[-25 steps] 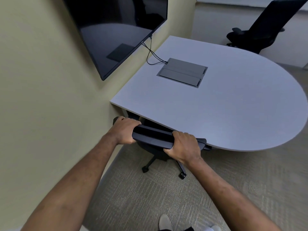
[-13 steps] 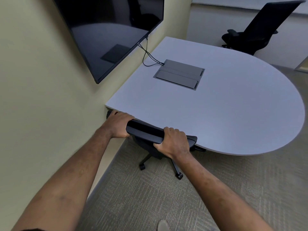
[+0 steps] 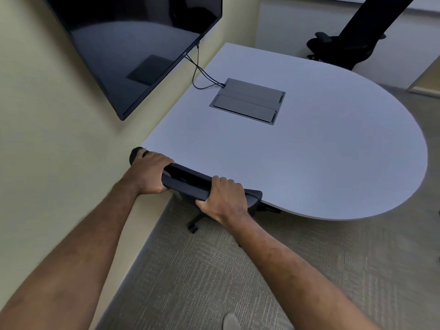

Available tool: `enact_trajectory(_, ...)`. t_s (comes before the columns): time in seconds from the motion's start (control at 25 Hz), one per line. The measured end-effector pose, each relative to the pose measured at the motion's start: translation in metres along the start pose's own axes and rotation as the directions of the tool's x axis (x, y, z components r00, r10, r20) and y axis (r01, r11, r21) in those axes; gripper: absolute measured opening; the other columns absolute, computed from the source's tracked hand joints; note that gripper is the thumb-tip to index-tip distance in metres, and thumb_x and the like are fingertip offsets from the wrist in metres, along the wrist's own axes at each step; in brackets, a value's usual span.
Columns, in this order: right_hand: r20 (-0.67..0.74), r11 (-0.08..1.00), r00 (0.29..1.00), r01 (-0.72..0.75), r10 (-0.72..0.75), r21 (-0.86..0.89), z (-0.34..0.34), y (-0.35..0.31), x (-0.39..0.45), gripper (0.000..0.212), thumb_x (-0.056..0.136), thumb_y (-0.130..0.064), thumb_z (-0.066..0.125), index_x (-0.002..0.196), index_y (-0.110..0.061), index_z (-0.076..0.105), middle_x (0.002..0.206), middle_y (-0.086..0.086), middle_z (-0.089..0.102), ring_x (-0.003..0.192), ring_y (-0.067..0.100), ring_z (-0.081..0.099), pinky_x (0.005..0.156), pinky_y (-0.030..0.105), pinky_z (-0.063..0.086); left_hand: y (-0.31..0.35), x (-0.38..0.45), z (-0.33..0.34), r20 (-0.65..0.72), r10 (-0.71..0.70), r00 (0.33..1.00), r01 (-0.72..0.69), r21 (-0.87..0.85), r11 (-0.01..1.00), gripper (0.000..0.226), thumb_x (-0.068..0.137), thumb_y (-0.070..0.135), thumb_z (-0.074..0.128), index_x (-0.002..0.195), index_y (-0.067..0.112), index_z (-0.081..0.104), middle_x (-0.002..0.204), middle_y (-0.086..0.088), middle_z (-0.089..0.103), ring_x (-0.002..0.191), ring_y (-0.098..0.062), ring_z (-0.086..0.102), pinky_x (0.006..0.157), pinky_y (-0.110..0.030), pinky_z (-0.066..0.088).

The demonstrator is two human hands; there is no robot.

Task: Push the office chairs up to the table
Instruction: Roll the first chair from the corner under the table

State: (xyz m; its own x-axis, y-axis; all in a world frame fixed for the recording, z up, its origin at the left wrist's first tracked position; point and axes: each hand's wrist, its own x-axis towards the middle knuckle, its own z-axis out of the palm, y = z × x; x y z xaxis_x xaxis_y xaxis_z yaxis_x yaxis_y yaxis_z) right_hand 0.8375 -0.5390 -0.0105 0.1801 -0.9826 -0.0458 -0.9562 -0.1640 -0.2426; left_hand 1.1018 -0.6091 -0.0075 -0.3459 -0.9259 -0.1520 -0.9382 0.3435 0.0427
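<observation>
Pale wall (image 3: 47, 139) fills the left of the frame, with a dark wall screen (image 3: 133, 44) at upper left and grey carpet (image 3: 214, 270) below. Over the last second we note the near office chair (image 3: 188, 182) has travelled forward: its backrest top now meets the table's (image 3: 309, 163) near edge at centre frame, where earlier a gap showed, and less of the wheeled base (image 3: 194, 226) remains visible.

The left hand (image 3: 148, 172) is closed around the backrest's left end, the right hand (image 3: 226, 197) closed around its right end. We judge this chair seated home, or nearly so.

Clearance: the chair's left end sits just beside the wall, leaving little lateral room. Open carpet lies to the right of the table's curved edge. A second chair (image 3: 345, 44), upper right, stands apart from the far edge and, in our judgement, awaits pushing.
</observation>
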Motion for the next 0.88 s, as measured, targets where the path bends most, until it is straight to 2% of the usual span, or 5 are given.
enact_trajectory(0.2, -0.001, 1.0, 1.0, 0.004, -0.004, 0.027, 0.0006, -0.0099, 0.0045, 0.063, 0.082, -0.071, 0.063, 0.106, -0.013, 0.059, 0.093, 0.003, 0.063, 0.085, 0.026, 0.059, 0.08, 0.043, 0.048, -0.0091, -0.0027, -0.0029, -0.025, 0.008, 1.0, -0.008, -0.002, 1.0, 0.076, 0.066, 0.058, 0.061, 0.135, 0.025, 0.061, 0.129, 0.005, 0.064, 0.124, -0.022, 0.055, 0.117, -0.053, 0.022)
enact_trajectory(0.48, -0.013, 0.999, 1.0, 0.015, -0.015, 0.029, 0.0041, -0.0105, 0.007, 0.065, 0.084, -0.071, 0.06, 0.109, -0.011, 0.059, 0.096, 0.005, 0.064, 0.088, 0.028, 0.061, 0.082, 0.044, 0.049, -0.0118, -0.0013, -0.0028, -0.036, 0.012, 0.999, -0.012, -0.005, 1.0, 0.075, 0.066, 0.054, 0.064, 0.134, 0.024, 0.063, 0.13, 0.003, 0.066, 0.125, -0.024, 0.056, 0.116, -0.052, 0.023)
enact_trajectory(0.68, -0.019, 0.999, 1.0, 0.015, -0.014, 0.03, 0.0061, -0.0108, 0.0074, 0.064, 0.084, -0.071, 0.06, 0.109, -0.012, 0.059, 0.096, 0.005, 0.065, 0.087, 0.028, 0.061, 0.081, 0.044, 0.049, -0.012, -0.0018, -0.0035, -0.011, -0.005, 1.0, 0.005, 0.004, 1.0, 0.078, 0.067, 0.054, 0.066, 0.138, 0.024, 0.06, 0.135, 0.003, 0.063, 0.129, -0.023, 0.053, 0.118, -0.051, 0.019)
enact_trajectory(0.88, -0.015, 0.999, 1.0, 0.016, -0.015, 0.039, 0.0058, -0.0071, 0.0016, 0.065, 0.083, -0.07, 0.06, 0.113, -0.012, 0.059, 0.101, 0.005, 0.065, 0.091, 0.028, 0.061, 0.082, 0.045, 0.046, -0.0038, -0.0026, -0.0056, 0.064, -0.044, 0.997, 0.043, 0.008, 0.999, 0.079, 0.075, 0.046, 0.078, 0.146, 0.024, 0.051, 0.144, 0.003, 0.056, 0.139, -0.021, 0.043, 0.124, -0.055, 0.01)
